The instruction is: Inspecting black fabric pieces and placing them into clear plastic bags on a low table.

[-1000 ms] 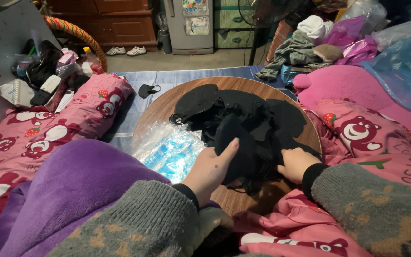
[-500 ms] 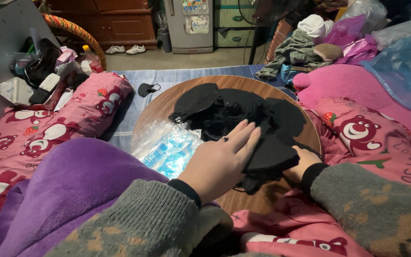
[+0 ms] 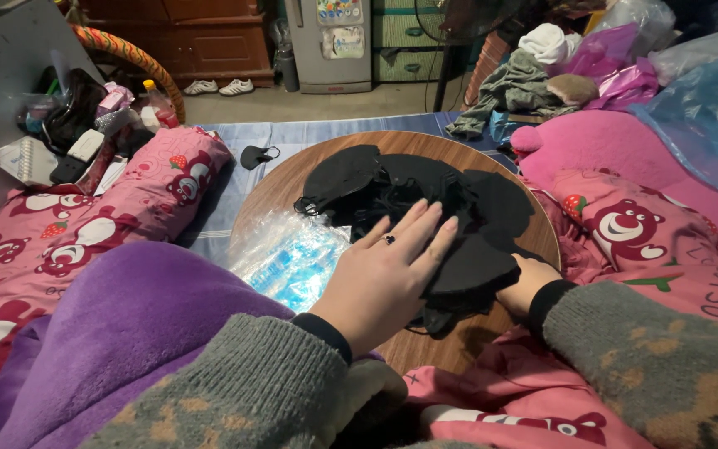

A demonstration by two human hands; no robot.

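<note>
Fingers (image 3: 415,231) of the left hand (image 3: 380,278) were spread flat and pressed down on a stack of black face masks (image 3: 467,266), a dark ring showing on one of them. That stack lay directly under the fingertips and ran on toward three o'clock, its long axis stretching roughly from nine to three across the near part of the round wooden table (image 3: 280,187). The right hand (image 3: 525,283) sat at the stack's five o'clock edge; its fingers were hidden beneath the masks, so whether they pinched or lay loose could not be told. Of the two hands, the left covered more of the stack. At twelve o'clock a looser heap of black masks (image 3: 392,179) spread over the tabletop, too tangled to count. One clear plastic packet (image 3: 288,258) lay at nine o'clock, touching the table's edge, and one single black mask (image 3: 255,155) rested off the table at eleven o'clock.
</note>
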